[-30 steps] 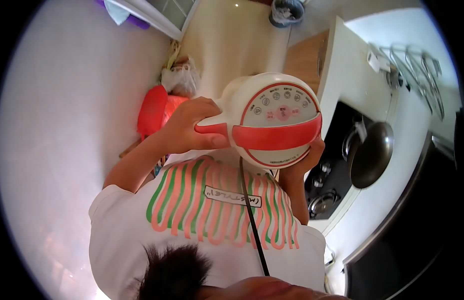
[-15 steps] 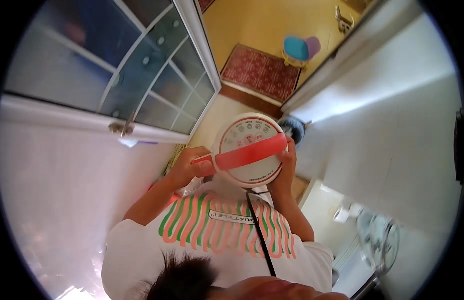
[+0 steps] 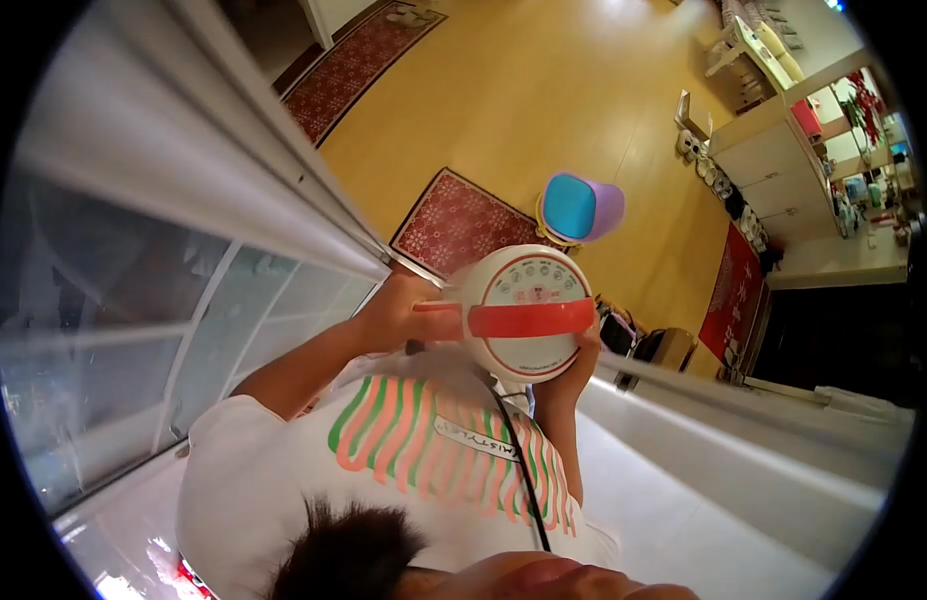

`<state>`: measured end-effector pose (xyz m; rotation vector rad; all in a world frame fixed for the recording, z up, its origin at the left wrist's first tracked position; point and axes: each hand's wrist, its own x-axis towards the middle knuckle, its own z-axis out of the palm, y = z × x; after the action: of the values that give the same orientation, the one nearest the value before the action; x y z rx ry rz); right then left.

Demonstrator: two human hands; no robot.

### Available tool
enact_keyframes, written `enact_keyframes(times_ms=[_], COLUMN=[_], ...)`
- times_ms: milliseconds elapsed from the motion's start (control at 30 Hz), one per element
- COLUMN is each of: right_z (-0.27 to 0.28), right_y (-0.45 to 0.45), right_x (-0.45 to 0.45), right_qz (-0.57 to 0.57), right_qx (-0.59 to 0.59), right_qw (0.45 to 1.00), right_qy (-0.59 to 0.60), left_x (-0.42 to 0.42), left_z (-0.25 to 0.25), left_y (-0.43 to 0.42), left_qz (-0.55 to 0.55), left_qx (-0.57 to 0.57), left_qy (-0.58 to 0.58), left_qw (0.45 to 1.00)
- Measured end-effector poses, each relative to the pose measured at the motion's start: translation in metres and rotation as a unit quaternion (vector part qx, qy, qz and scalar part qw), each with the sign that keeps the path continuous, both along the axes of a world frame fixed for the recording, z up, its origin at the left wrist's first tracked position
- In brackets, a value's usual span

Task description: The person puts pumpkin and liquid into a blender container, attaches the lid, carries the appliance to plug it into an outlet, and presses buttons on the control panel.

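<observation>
The soymilk maker (image 3: pixel 475 280) is creamy white, its lid handle (image 3: pixel 531 318) bright red; the pale lid (image 3: pixel 528 352) is ringed in red, with dark icons (image 3: pixel 543 271) and pink-tinted buttons (image 3: pixel 536 295); the T-shirt (image 3: pixel 268 470) is white, printed with wavy green and salmon-pink stripes and a white label (image 3: pixel 478 438) lettered in black; the cord (image 3: pixel 528 480) is black; the small chair (image 3: pixel 573 208) pairs a blue seat with a lilac back and a yellow base; the floor (image 3: pixel 503 110) is honey-yellow; the nearer rug (image 3: pixel 463 220) is dark red with pale snowflake-like motifs and a dark border.
</observation>
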<state>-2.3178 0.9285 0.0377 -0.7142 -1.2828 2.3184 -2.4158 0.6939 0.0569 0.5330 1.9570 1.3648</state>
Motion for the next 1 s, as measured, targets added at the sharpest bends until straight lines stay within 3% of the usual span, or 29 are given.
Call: enact_keyframes(times_ms=[167, 267, 333, 433, 467, 567, 600, 700, 933, 1000], right_z=[-0.008, -0.040, -0.031, -0.023, -0.017, -0.020, -0.025, -0.018, -0.072, -0.064], right_y=[0.067, 0.092, 0.110, 0.134, 0.141, 0.153, 0.153, 0.131, 0.076, 0.066], right_x=[-0.130, -0.219, -0.290, -0.395, -0.425, -0.532, -0.567, -0.672, -0.917, -0.971], right_qz=[-0.008, 0.017, 0.028, 0.100, 0.125, 0.197, 0.224, 0.299, 0.394, 0.413], right_qx=[-0.079, -0.029, 0.010, -0.059, -0.060, 0.018, 0.006, 0.039, 0.073, 0.104], right_qw=[0.997, 0.999, 1.000, 0.993, 0.990, 0.980, 0.974, 0.953, 0.916, 0.905], right_qy=[0.020, 0.022, 0.004, 0.020, 0.036, 0.015, 0.020, 0.019, 0.005, -0.010], left_x=[-0.134, -0.214, -0.275, -0.355, -0.379, -0.454, -0.486, -0.564, -0.775, -0.814], left_z=[-0.020, -0.042, -0.034, -0.018, -0.014, -0.022, 0.003, -0.006, -0.029, -0.035], left_y=[0.072, 0.095, 0.111, 0.119, 0.120, 0.114, 0.114, 0.099, 0.050, 0.046], left_qz=[-0.036, 0.039, 0.060, 0.084, 0.054, 0.101, 0.097, 0.081, 0.127, 0.153], left_qx=[-0.013, -0.015, -0.035, -0.033, -0.047, 0.022, 0.002, -0.100, -0.056, -0.043], left_qy=[0.073, 0.090, 0.066, 0.069, 0.058, -0.068, -0.150, -0.194, -0.308, -0.324], left_qw=[0.997, 0.995, 0.995, 0.994, 0.996, 0.992, 0.984, 0.972, 0.941, 0.933])
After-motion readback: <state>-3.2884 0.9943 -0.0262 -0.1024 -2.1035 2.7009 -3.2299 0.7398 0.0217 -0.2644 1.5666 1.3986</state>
